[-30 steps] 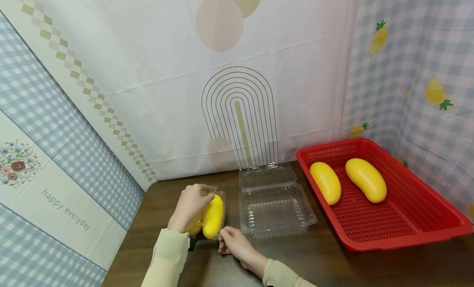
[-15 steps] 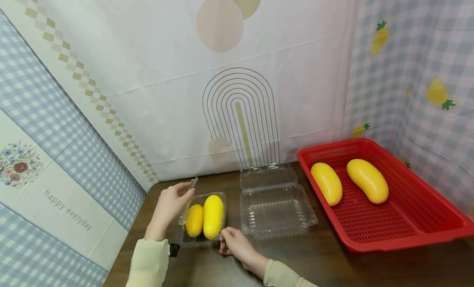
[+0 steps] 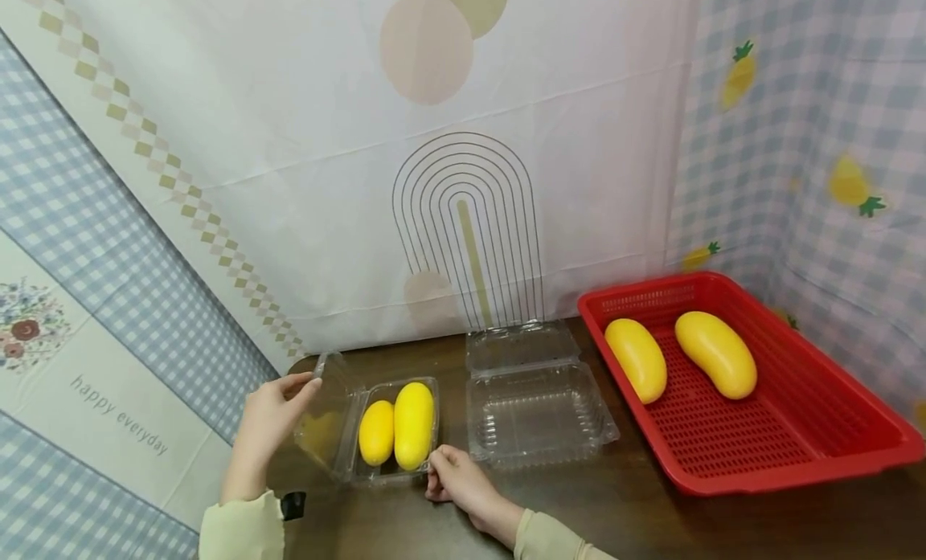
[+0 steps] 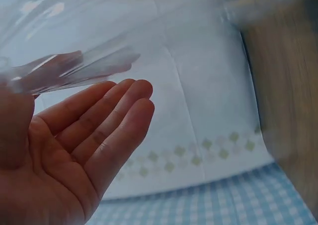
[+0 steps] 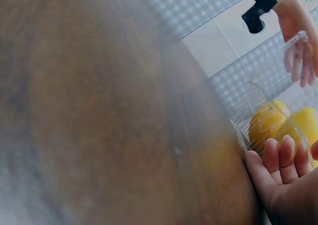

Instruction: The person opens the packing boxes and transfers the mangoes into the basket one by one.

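Note:
A clear plastic clamshell container [image 3: 372, 478] lies on the left of the table, holding a smaller oval yellow fruit [image 3: 377, 433] and a longer yellow fruit [image 3: 414, 426], side by side. Its transparent lid [image 3: 334, 419] leans up and out to the left. Thumb and index finger of my left hand [image 3: 268, 415] pinch the lid's edge; in the left wrist view the other fingers [image 4: 119, 130] extend below the plastic. At the container's near right corner, my right hand [image 3: 463, 480] pinches the rim. The right wrist view shows its curled fingers [image 5: 285, 153] against the container's side.
A second clamshell container [image 3: 538, 415], opened out flat, stands right of the first. Further right is a red perforated basket [image 3: 767, 480] with two mango-shaped yellow fruits [image 3: 637, 359]. A printed cloth [image 3: 347, 222] hangs behind the brown table [image 3: 405, 528].
My left hand has swung the lid leftward, off the two yellow fruits, uncovering them. My right hand has stayed at the container's corner.

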### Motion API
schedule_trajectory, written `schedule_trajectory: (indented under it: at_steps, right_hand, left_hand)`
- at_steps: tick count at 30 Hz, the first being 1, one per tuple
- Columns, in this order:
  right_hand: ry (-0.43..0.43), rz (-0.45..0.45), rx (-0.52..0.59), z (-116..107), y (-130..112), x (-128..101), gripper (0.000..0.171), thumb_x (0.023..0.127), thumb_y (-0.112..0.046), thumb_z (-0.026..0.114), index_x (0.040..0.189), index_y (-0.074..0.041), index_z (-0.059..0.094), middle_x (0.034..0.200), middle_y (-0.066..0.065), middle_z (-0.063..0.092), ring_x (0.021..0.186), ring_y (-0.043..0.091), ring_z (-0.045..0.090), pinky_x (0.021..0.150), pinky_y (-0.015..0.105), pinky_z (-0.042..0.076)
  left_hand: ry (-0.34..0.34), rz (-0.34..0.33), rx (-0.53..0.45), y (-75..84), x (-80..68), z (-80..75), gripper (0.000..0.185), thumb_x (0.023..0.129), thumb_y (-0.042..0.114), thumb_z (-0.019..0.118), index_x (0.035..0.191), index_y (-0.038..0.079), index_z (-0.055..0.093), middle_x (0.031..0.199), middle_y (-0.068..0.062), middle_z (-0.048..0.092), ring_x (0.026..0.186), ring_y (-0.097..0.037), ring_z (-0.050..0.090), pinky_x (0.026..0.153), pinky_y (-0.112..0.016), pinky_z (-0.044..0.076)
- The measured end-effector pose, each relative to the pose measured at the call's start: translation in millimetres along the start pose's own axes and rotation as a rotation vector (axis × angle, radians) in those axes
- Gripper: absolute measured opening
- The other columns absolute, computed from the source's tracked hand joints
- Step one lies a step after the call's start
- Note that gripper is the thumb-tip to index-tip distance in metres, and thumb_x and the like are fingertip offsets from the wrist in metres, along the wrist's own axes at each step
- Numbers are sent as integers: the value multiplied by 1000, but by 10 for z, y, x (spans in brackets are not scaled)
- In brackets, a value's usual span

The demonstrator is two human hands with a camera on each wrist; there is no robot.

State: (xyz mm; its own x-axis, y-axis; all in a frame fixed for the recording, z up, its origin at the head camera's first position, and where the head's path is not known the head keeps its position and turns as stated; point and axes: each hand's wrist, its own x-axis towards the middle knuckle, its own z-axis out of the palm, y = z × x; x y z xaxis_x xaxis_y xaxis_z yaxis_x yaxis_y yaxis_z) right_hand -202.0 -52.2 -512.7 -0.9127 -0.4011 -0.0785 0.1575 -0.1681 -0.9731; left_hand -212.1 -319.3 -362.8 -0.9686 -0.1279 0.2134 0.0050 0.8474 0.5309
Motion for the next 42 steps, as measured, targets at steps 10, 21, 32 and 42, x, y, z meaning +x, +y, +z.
schedule_trajectory:
  at_steps: [10, 21, 32, 42]
  right_hand:
    - [-3, -8, -8, -18, 7, 5, 22, 99, -12, 47, 79, -8, 54, 68, 0, 53, 62, 12, 56, 64, 27, 55]
    - [-2, 9, 6, -17, -1, -20, 20, 97, -12, 48, 78, -9, 54, 68, 1, 54, 62, 11, 56, 64, 27, 55]
    - [4, 32, -19, -27, -24, 2, 20, 97, -12, 48, 79, -7, 55, 69, 1, 53, 63, 11, 55, 65, 28, 55]
    - [5, 34, -54, -59, -51, -30, 20, 98, -13, 48, 81, -5, 56, 70, 1, 54, 64, 12, 56, 65, 29, 56]
  left_hand:
    - [6, 12, 82, -246, -157, -78, 42, 101, 21, 62, 127, -12, 63, 113, -26, 70, 100, -43, 66, 84, -55, 51]
    - [-30, -122, 107, -603, -172, 120, 48, 97, 19, 61, 126, -19, 57, 114, -32, 66, 106, -50, 62, 89, -58, 48]
    - [-107, -148, 117, -891, -169, 351, 42, 92, 11, 56, 122, -18, 61, 109, -30, 68, 100, -46, 64, 85, -57, 49]
    - [-169, -171, 91, -981, -217, 555, 41, 92, 13, 57, 121, -14, 65, 116, -33, 65, 108, -53, 59, 90, -60, 47]
